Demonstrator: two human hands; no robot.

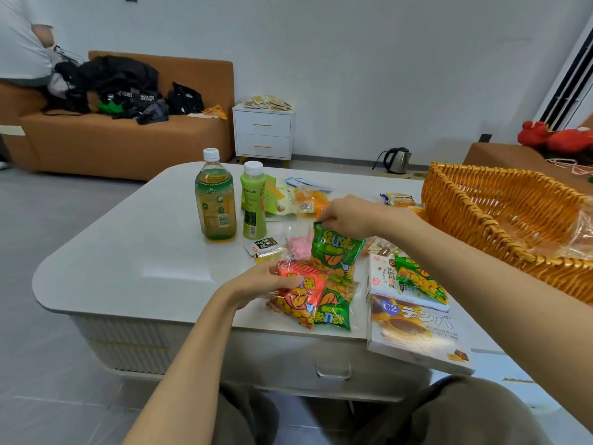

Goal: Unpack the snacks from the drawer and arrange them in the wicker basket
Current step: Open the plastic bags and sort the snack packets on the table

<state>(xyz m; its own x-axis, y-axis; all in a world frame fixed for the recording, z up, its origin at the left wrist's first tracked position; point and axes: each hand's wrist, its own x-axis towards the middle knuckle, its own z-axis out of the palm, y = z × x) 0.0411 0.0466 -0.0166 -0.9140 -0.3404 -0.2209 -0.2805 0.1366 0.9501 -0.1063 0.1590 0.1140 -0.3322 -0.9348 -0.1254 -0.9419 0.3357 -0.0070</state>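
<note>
My right hand pinches the top edge of a green snack bag that stands on the white table. My left hand grips a red snack bag lying in front of it. Under the red one lies another green bag. A third green bag rests on a white box. A larger cake box overhangs the table's near edge. The wicker basket stands at the right, with some clear wrapping inside. The drawer under the tabletop is closed.
Two green drink bottles stand at mid-table, with small packets behind them and small sachets near the bags. A pink packet lies behind the red bag. An orange sofa, a white nightstand and a kettle lie beyond.
</note>
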